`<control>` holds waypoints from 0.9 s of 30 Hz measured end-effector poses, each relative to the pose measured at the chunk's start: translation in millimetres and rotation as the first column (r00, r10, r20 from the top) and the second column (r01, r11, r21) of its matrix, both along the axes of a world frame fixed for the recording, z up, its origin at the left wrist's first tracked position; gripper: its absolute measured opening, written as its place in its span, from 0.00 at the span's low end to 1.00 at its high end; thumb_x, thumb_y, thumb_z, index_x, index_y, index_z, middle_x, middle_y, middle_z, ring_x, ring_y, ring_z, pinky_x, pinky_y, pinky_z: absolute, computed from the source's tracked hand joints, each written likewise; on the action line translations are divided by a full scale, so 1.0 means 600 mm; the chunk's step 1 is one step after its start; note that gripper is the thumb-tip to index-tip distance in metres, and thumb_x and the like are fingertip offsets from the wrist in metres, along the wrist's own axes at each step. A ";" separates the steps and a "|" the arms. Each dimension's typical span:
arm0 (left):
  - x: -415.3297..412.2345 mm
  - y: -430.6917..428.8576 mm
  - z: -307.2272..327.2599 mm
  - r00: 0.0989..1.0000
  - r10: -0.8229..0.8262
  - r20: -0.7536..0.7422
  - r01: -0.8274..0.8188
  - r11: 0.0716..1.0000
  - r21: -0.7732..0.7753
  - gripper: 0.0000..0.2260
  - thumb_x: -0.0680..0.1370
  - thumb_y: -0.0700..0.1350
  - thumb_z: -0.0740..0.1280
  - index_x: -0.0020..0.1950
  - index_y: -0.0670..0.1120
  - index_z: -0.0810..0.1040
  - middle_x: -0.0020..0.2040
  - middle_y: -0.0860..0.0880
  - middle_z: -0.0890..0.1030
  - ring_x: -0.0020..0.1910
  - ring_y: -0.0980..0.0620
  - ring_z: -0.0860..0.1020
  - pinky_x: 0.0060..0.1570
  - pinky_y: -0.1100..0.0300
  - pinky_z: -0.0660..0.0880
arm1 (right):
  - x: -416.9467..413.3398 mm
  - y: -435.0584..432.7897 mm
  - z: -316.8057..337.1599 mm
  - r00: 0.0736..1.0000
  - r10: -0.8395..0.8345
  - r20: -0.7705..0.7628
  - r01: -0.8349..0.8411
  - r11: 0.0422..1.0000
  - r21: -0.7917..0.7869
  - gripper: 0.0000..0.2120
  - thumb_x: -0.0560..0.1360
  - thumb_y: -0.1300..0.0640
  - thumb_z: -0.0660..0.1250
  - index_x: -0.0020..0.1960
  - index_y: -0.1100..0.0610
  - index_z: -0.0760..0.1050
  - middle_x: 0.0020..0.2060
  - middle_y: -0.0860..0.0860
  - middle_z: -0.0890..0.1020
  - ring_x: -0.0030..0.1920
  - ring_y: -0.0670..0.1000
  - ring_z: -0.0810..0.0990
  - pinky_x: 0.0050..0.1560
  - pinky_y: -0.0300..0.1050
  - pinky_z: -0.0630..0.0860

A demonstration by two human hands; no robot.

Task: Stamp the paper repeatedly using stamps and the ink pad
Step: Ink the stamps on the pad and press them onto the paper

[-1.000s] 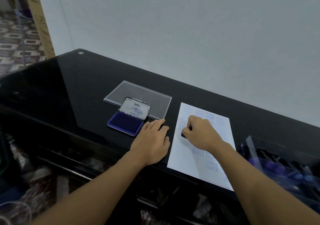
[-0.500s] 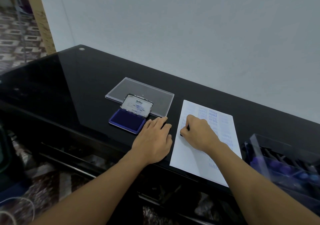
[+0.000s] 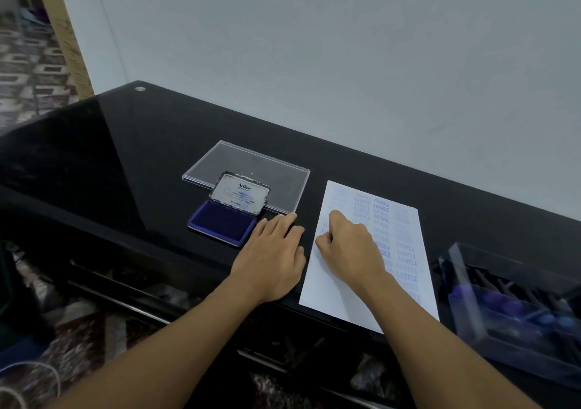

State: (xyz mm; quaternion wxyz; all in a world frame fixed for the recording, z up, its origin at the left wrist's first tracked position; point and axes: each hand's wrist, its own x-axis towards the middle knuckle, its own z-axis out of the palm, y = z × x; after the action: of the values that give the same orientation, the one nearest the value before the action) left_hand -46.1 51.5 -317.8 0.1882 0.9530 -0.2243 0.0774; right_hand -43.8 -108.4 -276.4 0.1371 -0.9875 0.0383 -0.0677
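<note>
As the flat left hand [image 3: 270, 260] rests beside the paper [image 3: 405, 282], the right hand [image 3: 349, 248], clenched round a hidden stamp, may drag it.

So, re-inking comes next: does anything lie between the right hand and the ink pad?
Yes: the left hand lies flat on the table between the right hand, fisted on the paper, and the open ink pad, fingertips beside the pad's right edge.

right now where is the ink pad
In the head view the ink pad lies open on the table, left of the paper, next to the left hand, with a clear lid behind it.
</note>
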 end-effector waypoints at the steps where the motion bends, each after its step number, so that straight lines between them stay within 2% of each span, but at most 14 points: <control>1: 0.000 0.000 0.000 1.000 0.000 0.000 0.000 1.000 0.006 0.20 0.83 0.51 0.52 0.74 0.48 0.66 0.79 0.48 0.60 0.78 0.50 0.56 0.78 0.50 0.51 | 0.000 0.000 0.001 1.000 0.001 -0.004 -0.001 1.000 0.004 0.12 0.80 0.56 0.60 0.40 0.51 0.61 0.31 0.50 0.73 0.30 0.48 0.70 0.29 0.43 0.66; 4: -0.001 -0.002 -0.001 1.000 0.003 -0.004 -0.003 1.000 0.022 0.20 0.83 0.50 0.52 0.75 0.47 0.65 0.79 0.48 0.58 0.78 0.49 0.55 0.78 0.49 0.50 | -0.002 0.000 0.003 1.000 -0.001 -0.004 0.001 1.000 0.008 0.16 0.80 0.57 0.59 0.37 0.50 0.56 0.30 0.50 0.70 0.29 0.48 0.66 0.28 0.42 0.60; 7: -0.002 -0.002 -0.001 1.000 0.003 -0.003 -0.003 1.000 0.025 0.20 0.83 0.50 0.52 0.75 0.47 0.65 0.79 0.47 0.59 0.78 0.48 0.56 0.78 0.49 0.50 | -0.006 0.001 0.002 1.000 -0.004 0.002 0.004 1.000 0.000 0.15 0.80 0.57 0.58 0.38 0.50 0.57 0.30 0.50 0.70 0.28 0.48 0.65 0.28 0.42 0.58; 10: -0.002 -0.002 0.000 1.000 0.006 -0.001 -0.006 1.000 0.024 0.20 0.83 0.50 0.52 0.75 0.47 0.65 0.79 0.47 0.58 0.78 0.48 0.56 0.78 0.49 0.50 | -0.006 0.001 0.001 1.000 0.001 0.008 -0.001 1.000 0.002 0.12 0.80 0.57 0.59 0.40 0.52 0.59 0.30 0.49 0.70 0.29 0.47 0.66 0.28 0.41 0.59; 13: -0.001 -0.002 0.000 1.000 0.003 -0.004 -0.003 1.000 0.027 0.20 0.84 0.50 0.52 0.75 0.47 0.64 0.79 0.47 0.58 0.78 0.49 0.54 0.78 0.49 0.49 | 0.004 -0.001 -0.002 1.000 -0.003 0.004 0.003 1.000 0.030 0.15 0.80 0.57 0.60 0.37 0.51 0.58 0.30 0.50 0.71 0.29 0.48 0.67 0.28 0.42 0.62; 21: -0.002 -0.002 -0.001 1.000 0.008 -0.006 -0.008 1.000 0.017 0.20 0.83 0.51 0.52 0.74 0.48 0.65 0.79 0.47 0.59 0.78 0.49 0.55 0.78 0.49 0.50 | 0.008 -0.002 0.000 1.000 -0.018 -0.010 0.018 0.999 0.040 0.15 0.80 0.57 0.60 0.37 0.50 0.58 0.31 0.50 0.71 0.29 0.48 0.67 0.28 0.43 0.61; 27: -0.002 -0.002 0.003 1.000 0.016 -0.013 -0.016 1.000 -0.013 0.20 0.83 0.51 0.53 0.74 0.49 0.66 0.79 0.49 0.59 0.78 0.51 0.55 0.78 0.51 0.50 | 0.010 -0.002 0.001 1.000 -0.024 -0.013 0.025 0.999 0.041 0.12 0.78 0.57 0.60 0.38 0.52 0.60 0.31 0.52 0.73 0.31 0.51 0.69 0.29 0.46 0.66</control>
State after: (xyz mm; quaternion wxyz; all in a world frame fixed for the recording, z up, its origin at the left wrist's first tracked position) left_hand -47.3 50.1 -316.0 0.1950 0.9541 -0.2148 0.0744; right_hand -38.0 -109.8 -275.7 0.1562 -0.9843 0.0527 -0.0623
